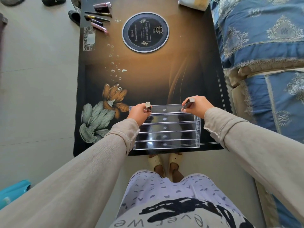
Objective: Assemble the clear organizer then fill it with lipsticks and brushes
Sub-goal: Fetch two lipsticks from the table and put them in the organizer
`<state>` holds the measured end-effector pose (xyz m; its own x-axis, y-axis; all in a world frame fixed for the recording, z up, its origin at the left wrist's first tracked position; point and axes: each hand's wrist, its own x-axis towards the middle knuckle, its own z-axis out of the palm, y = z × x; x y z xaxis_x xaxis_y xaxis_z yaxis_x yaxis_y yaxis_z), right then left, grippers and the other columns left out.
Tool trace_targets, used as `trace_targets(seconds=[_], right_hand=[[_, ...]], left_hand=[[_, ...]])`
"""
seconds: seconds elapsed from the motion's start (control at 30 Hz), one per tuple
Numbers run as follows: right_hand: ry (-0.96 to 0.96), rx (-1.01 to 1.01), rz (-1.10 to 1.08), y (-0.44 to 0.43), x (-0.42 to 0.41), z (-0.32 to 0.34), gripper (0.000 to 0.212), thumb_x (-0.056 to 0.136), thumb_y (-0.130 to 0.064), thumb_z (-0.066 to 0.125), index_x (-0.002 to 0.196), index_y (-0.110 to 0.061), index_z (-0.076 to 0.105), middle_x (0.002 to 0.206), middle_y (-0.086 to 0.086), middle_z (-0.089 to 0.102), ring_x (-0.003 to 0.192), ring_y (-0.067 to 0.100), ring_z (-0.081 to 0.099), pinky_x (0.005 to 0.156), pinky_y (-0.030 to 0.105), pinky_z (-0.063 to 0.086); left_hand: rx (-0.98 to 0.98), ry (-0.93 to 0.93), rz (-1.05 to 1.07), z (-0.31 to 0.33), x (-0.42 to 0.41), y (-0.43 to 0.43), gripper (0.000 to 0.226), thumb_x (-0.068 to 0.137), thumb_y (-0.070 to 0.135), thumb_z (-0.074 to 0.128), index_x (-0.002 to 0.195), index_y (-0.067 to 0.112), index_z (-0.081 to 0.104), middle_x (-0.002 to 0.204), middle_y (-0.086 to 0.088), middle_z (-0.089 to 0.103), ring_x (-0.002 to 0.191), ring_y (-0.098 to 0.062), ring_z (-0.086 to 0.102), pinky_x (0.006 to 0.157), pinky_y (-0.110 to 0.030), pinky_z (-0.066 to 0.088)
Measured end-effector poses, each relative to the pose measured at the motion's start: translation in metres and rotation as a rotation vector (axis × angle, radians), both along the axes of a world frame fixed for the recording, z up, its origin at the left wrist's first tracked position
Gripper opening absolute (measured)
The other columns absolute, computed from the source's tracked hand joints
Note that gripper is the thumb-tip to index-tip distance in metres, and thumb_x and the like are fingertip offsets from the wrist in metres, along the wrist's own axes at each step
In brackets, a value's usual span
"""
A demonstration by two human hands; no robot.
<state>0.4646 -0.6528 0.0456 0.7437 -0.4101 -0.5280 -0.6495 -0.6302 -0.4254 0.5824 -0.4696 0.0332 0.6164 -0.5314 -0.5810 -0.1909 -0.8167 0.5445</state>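
Note:
The clear organizer [166, 129] stands at the near edge of the dark table [148, 76], with several stepped tiers. My left hand [139, 112] grips a dark lipstick [148, 106] upright at the left end of the back tier. At the right end of that tier my right hand [198, 106] holds a second dark lipstick [189, 102], tilted. More lipsticks [102, 6] and brushes [97, 15] lie in a loose group at the table's far left corner.
A round inset burner [145, 32] sits in the table's far middle, with a control panel [89, 38] to its left. A blue patterned sofa [263, 38] borders the right side. A slipper [74, 16] lies on the floor by the far left corner.

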Motion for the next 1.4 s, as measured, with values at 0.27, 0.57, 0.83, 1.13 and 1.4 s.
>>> trace_targets(seconds=[0.27,0.57,0.83,1.13,1.4], right_hand=[[-0.019,0.041,0.012,0.001,0.0,0.0,0.024,0.085,-0.013,0.063,0.107,-0.004,0.066,0.114,0.017,0.064,0.105,0.029,0.06,0.091,0.029,0.045],[0.02,0.025,0.019,0.0,-0.001,0.002,0.03,0.088,-0.017,0.06,0.114,-0.002,0.061,0.116,0.018,0.062,0.107,0.03,0.059,0.094,0.03,0.045],[0.025,0.049,0.0,-0.002,0.0,0.0,0.028,0.087,-0.015,0.059,0.112,-0.001,0.062,0.113,0.019,0.064,0.104,0.03,0.06,0.089,0.029,0.046],[0.025,0.058,0.025,-0.002,-0.001,0.0,0.029,0.086,-0.014,0.061,0.113,-0.004,0.061,0.116,0.018,0.062,0.107,0.031,0.059,0.095,0.032,0.045],[-0.01,0.068,-0.034,0.0,-0.009,0.001,0.032,0.085,-0.008,0.061,0.117,-0.004,0.057,0.117,0.019,0.062,0.108,0.032,0.058,0.096,0.034,0.044]], left_hand=[[-0.007,0.022,-0.016,0.001,0.001,-0.004,0.022,0.089,0.008,0.055,0.108,0.004,0.064,0.112,-0.019,0.068,0.107,-0.034,0.062,0.101,-0.04,0.045],[0.005,0.025,-0.045,0.002,0.003,-0.004,0.026,0.091,0.009,0.05,0.114,0.006,0.063,0.115,-0.018,0.066,0.108,-0.032,0.059,0.095,-0.031,0.044],[0.06,0.032,-0.058,0.001,0.005,-0.007,0.027,0.092,0.012,0.051,0.115,0.004,0.061,0.115,-0.02,0.065,0.11,-0.033,0.058,0.094,-0.033,0.043],[0.078,-0.007,-0.133,0.001,0.008,-0.008,0.03,0.086,0.002,0.05,0.113,0.009,0.062,0.117,-0.016,0.065,0.109,-0.03,0.059,0.093,-0.032,0.046],[-0.005,0.006,-0.108,-0.005,0.005,0.007,0.044,0.082,-0.004,0.056,0.124,0.007,0.05,0.128,-0.015,0.058,0.122,-0.029,0.052,0.104,-0.037,0.041]])
